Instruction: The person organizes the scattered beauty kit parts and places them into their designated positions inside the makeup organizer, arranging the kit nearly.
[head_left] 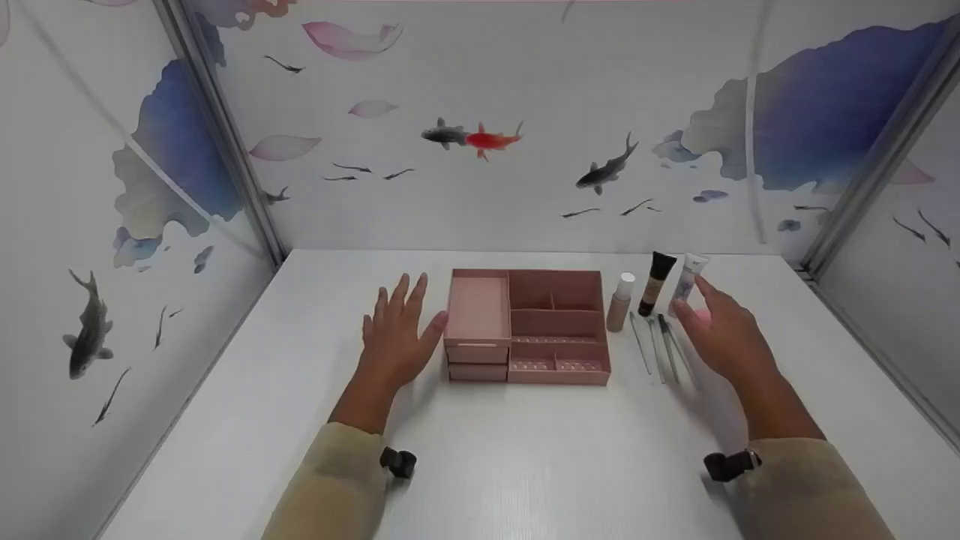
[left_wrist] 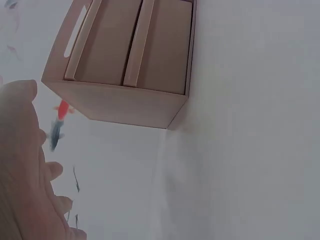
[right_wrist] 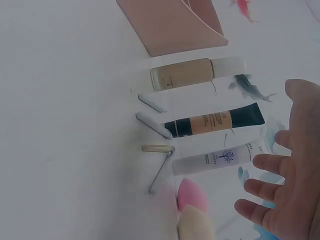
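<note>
A dusty-pink desktop organizer (head_left: 480, 307) with drawers at its left and open compartments at its right stands on the white table. My left hand (head_left: 397, 341) is spread beside its left side, thumb close to the edge and nothing held. My right hand (head_left: 724, 334) hovers over the right-hand items, fingers extended and holding nothing. Below it, in the right wrist view, are a white tube (right_wrist: 215, 159) with a purple tree print, a pink makeup sponge (right_wrist: 191, 194) and a beige sponge (right_wrist: 196, 223). Left of the hand are a black-and-tan tube (head_left: 655, 285) and a foundation bottle (head_left: 619, 304).
Several slim metal tools (head_left: 664, 349) lie in front of the tubes, right of the organizer. White panels (head_left: 510, 210) printed with fish and petals enclose the table (head_left: 525, 457) at the back and both sides. Metal posts (head_left: 225, 135) stand at the corners.
</note>
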